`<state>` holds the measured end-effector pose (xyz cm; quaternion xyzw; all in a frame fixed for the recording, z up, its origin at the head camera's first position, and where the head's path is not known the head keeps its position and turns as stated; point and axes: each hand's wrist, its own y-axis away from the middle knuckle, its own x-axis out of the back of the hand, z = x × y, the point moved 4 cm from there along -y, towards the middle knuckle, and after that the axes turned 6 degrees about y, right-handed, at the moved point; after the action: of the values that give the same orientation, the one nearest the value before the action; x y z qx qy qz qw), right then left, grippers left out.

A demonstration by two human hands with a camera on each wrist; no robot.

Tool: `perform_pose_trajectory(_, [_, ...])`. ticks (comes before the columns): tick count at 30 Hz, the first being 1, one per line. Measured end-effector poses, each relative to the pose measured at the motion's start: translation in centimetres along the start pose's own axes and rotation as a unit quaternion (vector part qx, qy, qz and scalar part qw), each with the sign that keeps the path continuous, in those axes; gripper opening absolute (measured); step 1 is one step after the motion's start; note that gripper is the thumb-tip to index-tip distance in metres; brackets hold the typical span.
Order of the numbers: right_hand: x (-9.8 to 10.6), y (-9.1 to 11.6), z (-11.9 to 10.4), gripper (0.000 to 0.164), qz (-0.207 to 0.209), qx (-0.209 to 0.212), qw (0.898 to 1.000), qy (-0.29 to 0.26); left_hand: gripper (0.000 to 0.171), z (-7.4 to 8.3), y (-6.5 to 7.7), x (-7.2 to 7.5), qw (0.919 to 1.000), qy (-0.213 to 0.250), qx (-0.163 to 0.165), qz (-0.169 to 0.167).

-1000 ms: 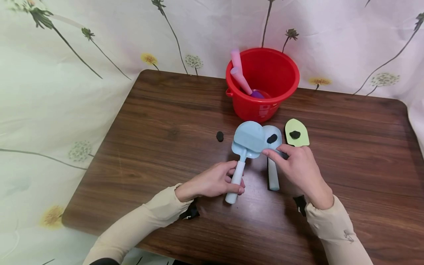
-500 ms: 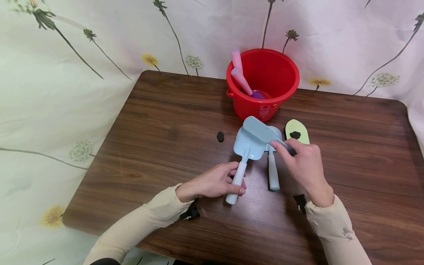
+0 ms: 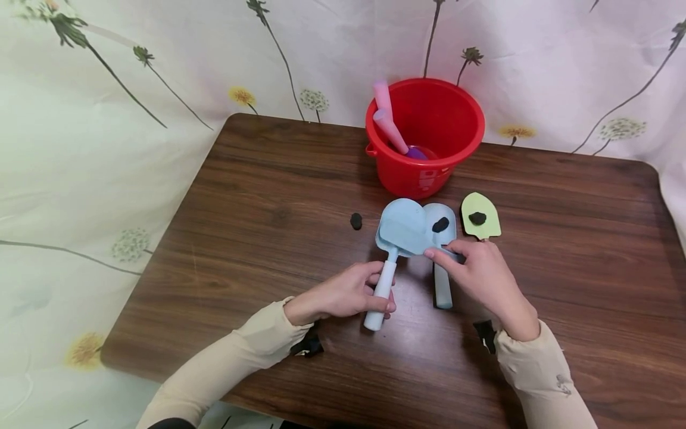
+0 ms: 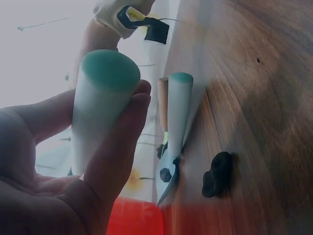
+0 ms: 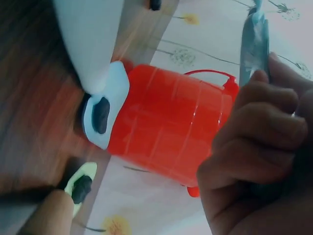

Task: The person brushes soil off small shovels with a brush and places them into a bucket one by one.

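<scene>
In the head view, my left hand (image 3: 348,292) grips the white handle (image 3: 381,286) of a light blue toy shovel (image 3: 403,208). My right hand (image 3: 486,271) pinches a flat blue-grey toy spade (image 3: 405,236), its blade overlapping the light blue one; contact cannot be told. In the right wrist view, that spade (image 5: 254,49) stands nearly edge-on above curled fingers. Beneath and beside lies a second light blue shovel (image 3: 442,286) bearing a black lump (image 3: 440,224). A green shovel (image 3: 488,205) carries another black lump (image 3: 477,218); its handle is mostly hidden by my right hand.
At the back of the brown table (image 3: 257,250) stands a red bucket (image 3: 415,176), with pink handles (image 3: 391,131) and something purple inside. A loose black lump (image 3: 356,221) lies left of the shovels. Flower-printed cloth (image 3: 177,53) hangs behind.
My right hand first lifts the spade's blade away to the upper right, then brings it back down over the light blue shovel. My left hand stays nearly still.
</scene>
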<state>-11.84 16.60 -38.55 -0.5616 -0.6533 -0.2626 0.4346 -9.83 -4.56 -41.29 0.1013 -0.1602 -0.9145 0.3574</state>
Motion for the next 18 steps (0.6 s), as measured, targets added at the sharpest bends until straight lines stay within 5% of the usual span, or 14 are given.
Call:
perform_pose_trajectory(6, [0.9,-0.2,0.5,0.027,0.126,0.019,0.99,0.058,0.035,-0.2,0.2,-0.1,0.9997,0.018,0.014,-0.012])
perform_pose_trajectory(11, [1.3,-0.3,1.0,0.025,0.167,0.03,0.982,0.079,0.034,-0.3,0.3,-0.2,0.9991,0.035,0.014,-0.022])
perform_pose_trajectory(18, [1.4,-0.4,1.4,0.068,0.207,0.065,0.973,0.082,0.033,-0.5,0.3,-0.2,0.9983,0.049,0.014,-0.027])
